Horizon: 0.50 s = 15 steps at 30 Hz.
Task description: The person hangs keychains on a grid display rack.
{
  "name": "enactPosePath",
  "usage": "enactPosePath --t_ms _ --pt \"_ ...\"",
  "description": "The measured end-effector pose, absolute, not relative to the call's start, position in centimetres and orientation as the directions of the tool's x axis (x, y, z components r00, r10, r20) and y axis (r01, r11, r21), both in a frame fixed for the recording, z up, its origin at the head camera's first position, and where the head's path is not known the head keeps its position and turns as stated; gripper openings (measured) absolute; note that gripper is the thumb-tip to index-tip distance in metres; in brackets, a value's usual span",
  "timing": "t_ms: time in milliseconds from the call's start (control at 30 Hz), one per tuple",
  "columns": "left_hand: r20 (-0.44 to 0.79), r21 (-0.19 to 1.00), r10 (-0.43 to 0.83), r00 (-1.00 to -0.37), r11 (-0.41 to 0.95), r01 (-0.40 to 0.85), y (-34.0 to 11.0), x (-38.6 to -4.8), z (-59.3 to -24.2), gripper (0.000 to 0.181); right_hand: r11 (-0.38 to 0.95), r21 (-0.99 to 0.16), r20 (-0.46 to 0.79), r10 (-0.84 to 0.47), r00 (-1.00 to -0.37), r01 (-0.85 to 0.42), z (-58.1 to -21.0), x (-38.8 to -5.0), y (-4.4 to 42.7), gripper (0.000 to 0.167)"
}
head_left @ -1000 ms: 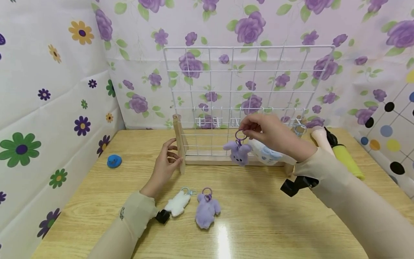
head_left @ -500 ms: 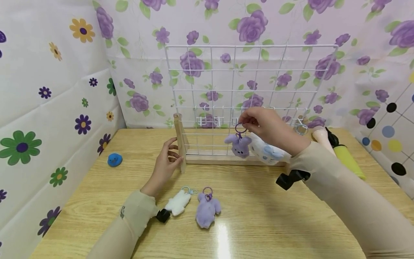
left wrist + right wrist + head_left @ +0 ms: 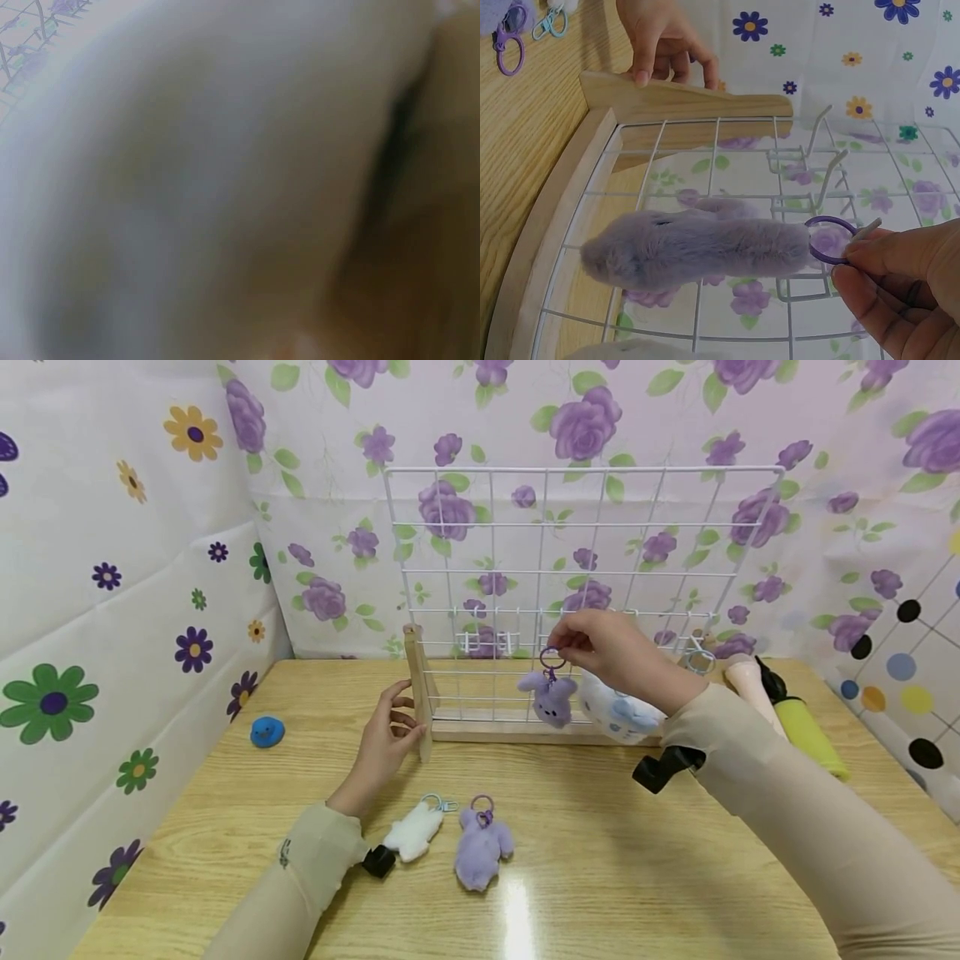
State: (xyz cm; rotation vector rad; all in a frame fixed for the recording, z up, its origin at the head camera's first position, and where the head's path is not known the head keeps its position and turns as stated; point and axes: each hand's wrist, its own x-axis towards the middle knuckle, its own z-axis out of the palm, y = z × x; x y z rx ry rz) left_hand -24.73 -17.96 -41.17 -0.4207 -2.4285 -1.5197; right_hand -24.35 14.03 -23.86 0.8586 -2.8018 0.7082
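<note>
My right hand (image 3: 611,647) pinches the purple ring (image 3: 821,259) of a lilac plush keychain (image 3: 552,702), which dangles in front of a white wire grid rack (image 3: 585,470). In the right wrist view a white hook tip (image 3: 871,227) shows at the ring beside the fingertips; whether it passes through, I cannot tell. Low on the grid sits a row of white hooks (image 3: 487,643). My left hand (image 3: 382,739) holds the rack's wooden side panel (image 3: 416,693), thumb on the front edge, fingers behind. The left wrist view is almost wholly blurred.
A white plush with a blue bow (image 3: 618,714) hangs at the right of the rack. A white keychain (image 3: 415,832) and another lilac keychain (image 3: 480,852) lie in front. A blue duck (image 3: 267,732) stands left; a yellow-green cylinder (image 3: 813,739) lies right.
My right hand has lifted the lilac plush keychain a little, closer to the grid's hooks, then shifted slightly left. My left hand stays on the wooden panel.
</note>
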Motion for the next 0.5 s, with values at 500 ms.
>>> enactPosePath --t_ms 500 --pt "0.349 0.833 0.116 -0.93 0.416 0.364 -17.93 -24.65 -41.14 0.07 0.702 -0.435 0.275 -0.492 -0.826 -0.563 -23.41 -24.05 14.23 0.014"
